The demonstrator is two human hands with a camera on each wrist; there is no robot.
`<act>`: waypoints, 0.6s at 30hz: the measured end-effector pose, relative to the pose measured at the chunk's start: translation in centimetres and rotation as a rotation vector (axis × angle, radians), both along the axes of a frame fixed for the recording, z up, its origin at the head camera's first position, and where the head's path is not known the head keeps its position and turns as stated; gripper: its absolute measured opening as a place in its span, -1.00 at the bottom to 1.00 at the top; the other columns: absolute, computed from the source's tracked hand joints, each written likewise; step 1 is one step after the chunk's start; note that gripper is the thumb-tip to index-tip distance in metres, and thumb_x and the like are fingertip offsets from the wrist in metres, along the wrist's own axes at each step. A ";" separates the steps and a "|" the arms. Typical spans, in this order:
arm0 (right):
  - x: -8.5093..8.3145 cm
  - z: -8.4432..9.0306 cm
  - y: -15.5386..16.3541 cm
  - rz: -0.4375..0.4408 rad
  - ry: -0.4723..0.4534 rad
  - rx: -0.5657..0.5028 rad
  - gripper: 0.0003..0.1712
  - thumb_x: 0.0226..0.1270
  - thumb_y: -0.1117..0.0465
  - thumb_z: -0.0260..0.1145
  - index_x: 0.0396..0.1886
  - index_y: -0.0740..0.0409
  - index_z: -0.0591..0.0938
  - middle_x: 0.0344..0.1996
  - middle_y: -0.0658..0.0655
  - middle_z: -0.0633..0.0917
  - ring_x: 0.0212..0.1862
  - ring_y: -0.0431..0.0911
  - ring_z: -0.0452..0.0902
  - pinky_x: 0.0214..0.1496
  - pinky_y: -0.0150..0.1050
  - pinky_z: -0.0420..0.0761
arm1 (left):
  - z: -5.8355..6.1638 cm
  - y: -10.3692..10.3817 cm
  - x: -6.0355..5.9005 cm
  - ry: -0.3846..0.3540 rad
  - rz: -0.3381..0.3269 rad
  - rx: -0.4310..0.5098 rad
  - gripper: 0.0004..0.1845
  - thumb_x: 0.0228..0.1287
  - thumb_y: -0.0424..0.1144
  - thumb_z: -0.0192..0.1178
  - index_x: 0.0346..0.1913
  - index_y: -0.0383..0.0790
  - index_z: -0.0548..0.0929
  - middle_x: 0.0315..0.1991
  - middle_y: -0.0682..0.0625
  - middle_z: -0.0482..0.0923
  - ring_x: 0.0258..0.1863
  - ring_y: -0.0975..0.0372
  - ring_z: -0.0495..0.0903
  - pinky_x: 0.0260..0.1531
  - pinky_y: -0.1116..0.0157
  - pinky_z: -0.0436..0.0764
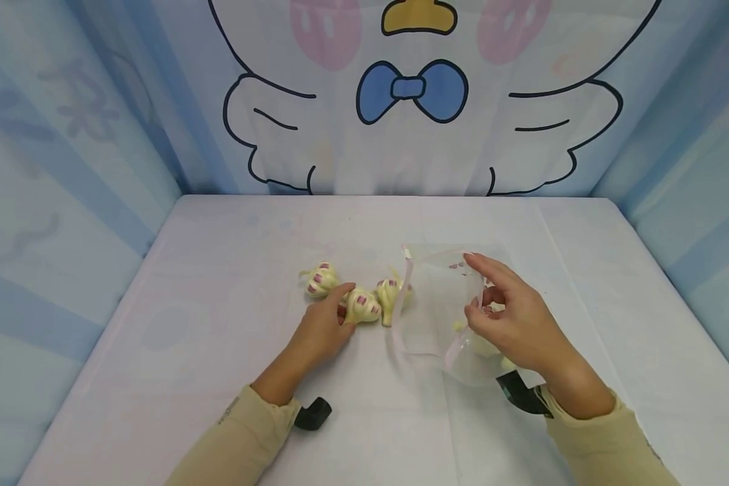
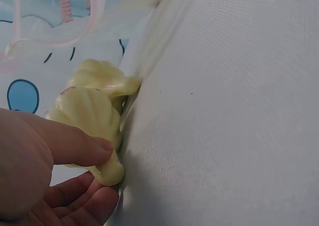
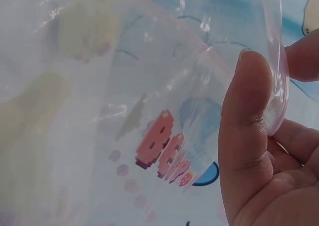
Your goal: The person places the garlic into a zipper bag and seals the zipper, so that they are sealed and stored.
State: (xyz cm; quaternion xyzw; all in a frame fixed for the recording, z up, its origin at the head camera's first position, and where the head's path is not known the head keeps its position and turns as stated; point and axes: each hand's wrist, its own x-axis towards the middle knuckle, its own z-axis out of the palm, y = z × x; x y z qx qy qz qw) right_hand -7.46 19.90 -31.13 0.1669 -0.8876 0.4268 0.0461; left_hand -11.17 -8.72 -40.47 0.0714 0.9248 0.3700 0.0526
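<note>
My left hand point(image 1: 325, 331) holds a pale yellow garlic bulb point(image 1: 363, 306) with purple patches on the table, its thumb point(image 2: 82, 149) on one side and the fingers around the other. Two more bulbs lie close by: one garlic bulb point(image 1: 320, 279) behind the hand, another garlic bulb point(image 1: 389, 297) just to the right. A clear plastic bag point(image 1: 431, 297) with a pink-edged mouth gapes toward the left. Its rim is pinched by my right hand point(image 1: 525, 324). Through the film, blurry yellowish shapes point(image 3: 35, 106) show inside the bag, and red printing point(image 3: 154, 139) marks its side.
All of this lies on a white cloth-covered table point(image 1: 219, 405). A cartoon curtain point(image 1: 401, 155) hangs along the back edge, with blue patterned curtains at the left and right. Black devices sit at both wrists, next to the sleeves.
</note>
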 end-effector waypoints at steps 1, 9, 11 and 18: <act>0.0 0.0 0.0 -0.001 -0.002 0.002 -0.25 0.28 0.45 0.28 0.48 0.24 0.34 0.34 0.18 0.42 -0.24 -0.12 0.46 -0.35 -0.44 0.59 | 0.1 0.0 0.1 -0.006 0.008 0.003 -0.26 0.21 -0.41 0.35 0.46 -0.18 0.35 -0.28 -0.04 0.64 -0.33 0.20 0.57 -0.30 0.18 0.57; 0.0 0.1 0.0 -0.002 0.001 -0.003 -0.26 0.28 0.46 0.27 0.48 0.25 0.35 0.34 0.19 0.42 -0.24 -0.12 0.46 -0.35 -0.44 0.59 | 1.1 -0.4 0.6 -0.017 0.091 0.036 -0.42 0.21 -0.37 0.34 0.29 -0.28 0.41 -0.22 -0.04 0.70 -0.28 0.21 0.63 -0.23 0.16 0.59; 0.0 0.1 0.1 -0.002 0.003 -0.004 -0.26 0.28 0.46 0.27 0.48 0.25 0.35 0.34 0.19 0.42 -0.24 -0.12 0.46 -0.35 -0.44 0.59 | 1.4 -0.4 0.6 -0.009 0.090 0.049 -0.49 0.21 -0.37 0.35 0.22 -0.27 0.47 -0.23 -0.03 0.70 -0.27 0.21 0.62 -0.21 0.17 0.59; 0.0 0.1 0.1 -0.010 -0.012 0.002 -0.25 0.29 0.44 0.28 0.49 0.22 0.34 0.33 0.17 0.42 -0.24 -0.10 0.46 -0.35 -0.43 0.60 | 2.8 -0.5 0.9 0.060 0.060 0.063 -0.55 0.24 -0.35 0.38 0.19 -0.27 0.55 -0.20 -0.06 0.70 -0.20 0.14 0.65 -0.16 0.13 0.62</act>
